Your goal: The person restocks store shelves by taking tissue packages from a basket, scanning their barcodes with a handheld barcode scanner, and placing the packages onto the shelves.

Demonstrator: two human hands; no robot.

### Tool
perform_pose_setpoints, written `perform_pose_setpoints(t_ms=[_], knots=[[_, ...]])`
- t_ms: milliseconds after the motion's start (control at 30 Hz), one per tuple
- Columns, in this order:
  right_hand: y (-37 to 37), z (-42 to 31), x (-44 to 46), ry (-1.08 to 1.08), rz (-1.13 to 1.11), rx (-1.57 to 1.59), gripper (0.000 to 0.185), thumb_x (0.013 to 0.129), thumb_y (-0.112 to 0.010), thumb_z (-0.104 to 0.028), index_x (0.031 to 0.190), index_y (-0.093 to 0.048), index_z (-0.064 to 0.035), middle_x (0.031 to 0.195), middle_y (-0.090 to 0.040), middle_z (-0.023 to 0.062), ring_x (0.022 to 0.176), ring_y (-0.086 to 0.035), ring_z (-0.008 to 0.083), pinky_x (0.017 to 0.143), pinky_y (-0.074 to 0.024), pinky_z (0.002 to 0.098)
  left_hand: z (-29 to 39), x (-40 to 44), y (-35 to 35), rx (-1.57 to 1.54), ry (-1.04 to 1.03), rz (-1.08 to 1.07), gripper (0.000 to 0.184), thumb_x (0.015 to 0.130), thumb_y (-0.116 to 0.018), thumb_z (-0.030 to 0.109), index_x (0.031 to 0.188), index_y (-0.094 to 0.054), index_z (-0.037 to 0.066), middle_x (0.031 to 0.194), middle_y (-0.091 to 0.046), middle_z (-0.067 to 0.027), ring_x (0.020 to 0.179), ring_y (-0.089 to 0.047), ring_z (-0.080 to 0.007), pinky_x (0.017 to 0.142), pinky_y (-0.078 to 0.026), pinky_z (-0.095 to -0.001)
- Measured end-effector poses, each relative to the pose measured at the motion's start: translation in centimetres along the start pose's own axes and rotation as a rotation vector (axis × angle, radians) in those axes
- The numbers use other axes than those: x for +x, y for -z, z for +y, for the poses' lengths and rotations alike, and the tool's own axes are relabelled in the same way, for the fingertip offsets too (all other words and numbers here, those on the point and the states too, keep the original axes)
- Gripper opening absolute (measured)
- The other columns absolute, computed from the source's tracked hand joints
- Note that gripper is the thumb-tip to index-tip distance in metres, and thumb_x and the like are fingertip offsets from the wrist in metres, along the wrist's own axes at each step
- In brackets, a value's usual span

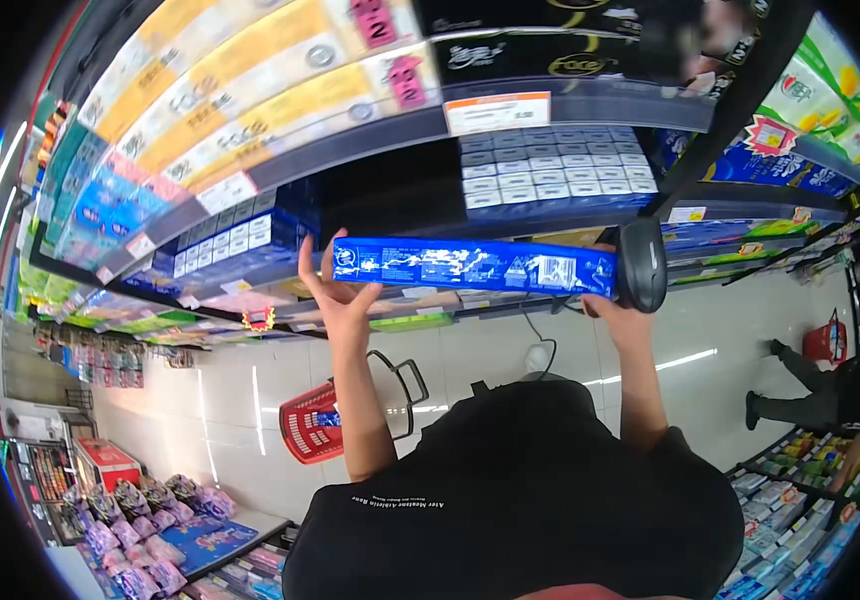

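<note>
A long blue packet (475, 265) with a barcode near its right end lies level between my two hands, in front of the shelf. My left hand (340, 290) grips its left end, thumb below and fingers behind and beside it. At the other end my right hand (612, 308) holds the packet, its thumb on the lower edge. A black rounded device (642, 266) sits at that end, against my right hand; how it is held is partly hidden. Behind the packet, small blue-and-white packs (555, 172) stand in rows on the shelf.
Tissue packs (250, 90) fill the upper shelf above a dark shelf edge (590, 108). On the floor stands a red basket (308, 425) with a black handle. A person in dark clothes (815, 395) is at the right, near another red basket (827, 340).
</note>
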State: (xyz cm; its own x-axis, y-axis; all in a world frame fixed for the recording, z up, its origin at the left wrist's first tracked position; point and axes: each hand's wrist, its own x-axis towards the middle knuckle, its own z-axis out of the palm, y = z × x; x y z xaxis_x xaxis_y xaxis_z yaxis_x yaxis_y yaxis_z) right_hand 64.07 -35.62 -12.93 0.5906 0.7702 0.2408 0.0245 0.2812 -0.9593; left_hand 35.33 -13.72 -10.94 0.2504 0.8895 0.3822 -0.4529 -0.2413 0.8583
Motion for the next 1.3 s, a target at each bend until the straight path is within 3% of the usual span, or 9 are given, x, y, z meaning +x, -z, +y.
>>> perform_pose_setpoints(t_ms=[67, 133, 233, 533, 667, 733, 1067, 1233, 1300], knots=[[1.4, -0.6, 2.5, 0.024, 0.041, -0.033, 0.058, 0.074, -0.069, 0.012, 0.128, -0.054, 0.0006, 0.11, -0.064, 0.008, 0.076, -0.059, 0.0097, 0.06, -0.0484, 0.0239, 0.3, 2.7, -1.0, 0.183, 0.106, -0.206, 0.1, 0.064, -0.077, -0.012, 0.149, -0.031, 0.013, 0.139, -0.046, -0.0188, 0.115, -0.057, -0.0218, 0.091, -0.056, -0.0336], [1.8, -3.0, 5.3, 0.102, -0.019, -0.046, 0.05, 0.078, -0.076, 0.005, 0.124, -0.056, 0.0011, 0.115, -0.066, 0.0091, 0.104, -0.061, 0.0152, 0.089, -0.0495, 0.0293, -0.1, 4.5, -3.7, 0.325, 0.108, -0.228, 0.084, 0.064, -0.08, -0.01, 0.139, -0.044, 0.007, 0.129, -0.054, -0.0146, 0.107, -0.061, -0.0181, 0.089, -0.055, -0.0318], [3.1, -1.4, 8.0, 0.085, 0.096, -0.118, 0.035, 0.082, -0.076, 0.0, 0.115, -0.063, 0.0017, 0.103, -0.071, 0.0052, 0.092, -0.065, 0.0132, 0.085, -0.0502, 0.028, -3.3, 7.2, -5.6, 0.383, 0.129, -0.128, 0.065, 0.067, -0.083, -0.007, 0.121, -0.049, 0.004, 0.112, -0.063, -0.0078, 0.097, -0.064, -0.0145, 0.087, -0.054, -0.0305], [5.4, 2.3, 6.3, -0.106, -0.086, -0.025, 0.026, 0.081, -0.078, -0.007, 0.103, -0.067, 0.0006, 0.087, -0.071, 0.0052, 0.08, -0.065, 0.0111, 0.073, -0.0508, 0.0285, -9.5, 12.1, -11.4, 0.461, 0.182, -0.054, 0.053, 0.078, -0.082, 0.006, 0.124, -0.057, -0.001, 0.114, -0.066, -0.0094, 0.103, -0.062, -0.0168, 0.093, -0.049, -0.0312], [6.8, 5.1, 4.9, -0.096, -0.244, -0.09, 0.046, 0.087, -0.063, 0.006, 0.131, -0.054, 0.0018, 0.126, -0.065, 0.0085, 0.082, -0.063, 0.0093, 0.074, -0.0534, 0.0271, -12.1, 14.1, -10.8, 0.446, 0.272, -0.113, 0.052, 0.08, -0.08, 0.009, 0.126, -0.057, -0.002, 0.12, -0.063, -0.0099, 0.113, -0.057, -0.0201, 0.1, -0.043, -0.0327], [6.8, 4.7, 4.4, -0.132, -0.154, 0.02, 0.024, 0.081, -0.077, -0.007, 0.101, -0.066, -0.0002, 0.083, -0.069, 0.0045, 0.072, -0.061, 0.0109, 0.067, -0.0497, 0.0295, -12.9, 15.0, -10.4, 0.5, 0.301, -0.136, 0.051, 0.082, -0.079, 0.009, 0.127, -0.058, -0.001, 0.122, -0.063, -0.0097, 0.115, -0.056, -0.0201, 0.1, -0.043, -0.0326], [6.8, 3.4, 4.2, -0.195, -0.295, 0.029, 0.034, 0.083, -0.071, -0.002, 0.116, -0.068, -0.0026, 0.109, -0.073, 0.01, 0.097, -0.068, 0.0145, 0.085, -0.0507, 0.029, -14.1, 14.1, -14.9, 0.705, -0.044, -0.213, 0.047, 0.083, -0.079, 0.012, 0.123, -0.059, -0.001, 0.118, -0.067, -0.011, 0.11, -0.062, -0.0223, 0.096, -0.048, -0.0338], [4.9, 3.0, 3.2, -0.202, -0.374, -0.015, 0.031, 0.083, -0.071, -0.003, 0.113, -0.068, -0.0028, 0.101, -0.073, 0.0085, 0.089, -0.067, 0.0143, 0.08, -0.051, 0.0297, -13.4, 13.1, -14.8, 0.612, -0.077, -0.098, 0.043, 0.072, -0.087, 0.007, 0.107, -0.064, -0.004, 0.103, -0.069, -0.0125, 0.094, -0.065, -0.0195, 0.086, -0.051, -0.0331], [4.6, 3.4, 3.0, -0.171, -0.404, -0.047, 0.029, 0.082, -0.072, -0.003, 0.111, -0.069, -0.0026, 0.097, -0.073, 0.0075, 0.085, -0.066, 0.0141, 0.077, -0.0512, 0.0301, -11.3, 12.0, -14.8, 0.604, -0.018, -0.047, 0.055, 0.071, -0.085, 0.001, 0.118, -0.058, -0.004, 0.11, -0.066, -0.0127, 0.099, -0.063, -0.0186, 0.091, -0.05, -0.0316]])
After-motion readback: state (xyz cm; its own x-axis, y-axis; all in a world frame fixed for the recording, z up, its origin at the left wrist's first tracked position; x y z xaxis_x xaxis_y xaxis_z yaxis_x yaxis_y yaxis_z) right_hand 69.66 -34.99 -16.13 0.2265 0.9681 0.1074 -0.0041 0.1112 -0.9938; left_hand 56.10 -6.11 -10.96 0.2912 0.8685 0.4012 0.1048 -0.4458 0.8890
